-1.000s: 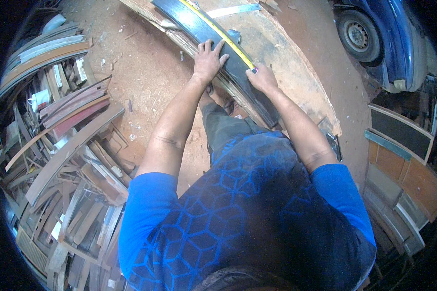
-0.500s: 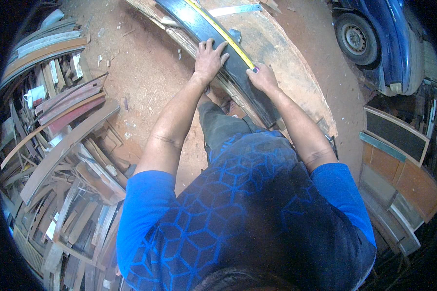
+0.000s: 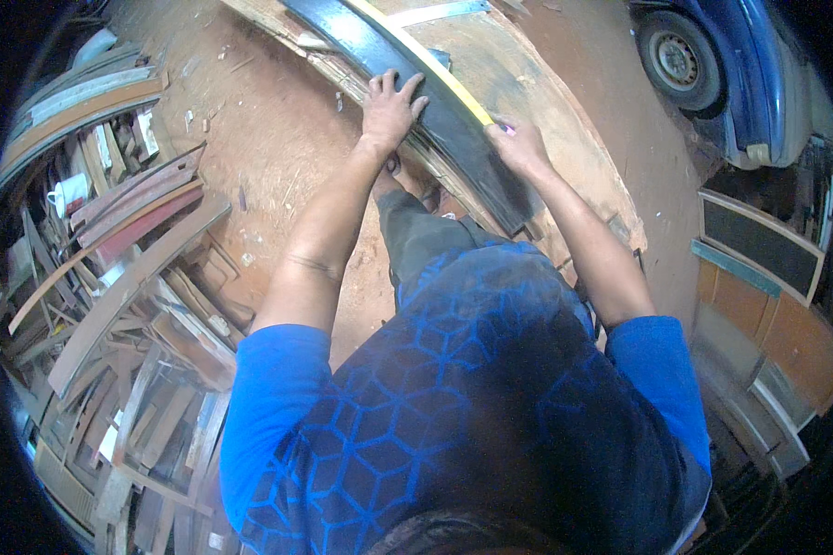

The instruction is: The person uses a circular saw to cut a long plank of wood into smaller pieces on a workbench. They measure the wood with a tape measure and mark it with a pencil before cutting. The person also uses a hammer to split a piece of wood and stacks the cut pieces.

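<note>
A long, glossy dark board lies diagonally on a worn wooden work surface. My left hand rests on the board with its fingers apart, holding nothing. A yellow measuring tape runs along the board's right edge to my right hand, which is closed on its end near a small purple part. A flat metal straightedge lies across the surface beyond the tape. Layered, rough wood shows under the board's left edge.
Heaps of wood offcuts and strips cover the left side. A blue car with its wheel is at the upper right. Framed panels lie at the right. A reddish dirt floor surrounds the work surface.
My right hand has moved slightly rightward with the tape, which is a little blurred. My left hand is slightly higher in the view, still spread on the board.
</note>
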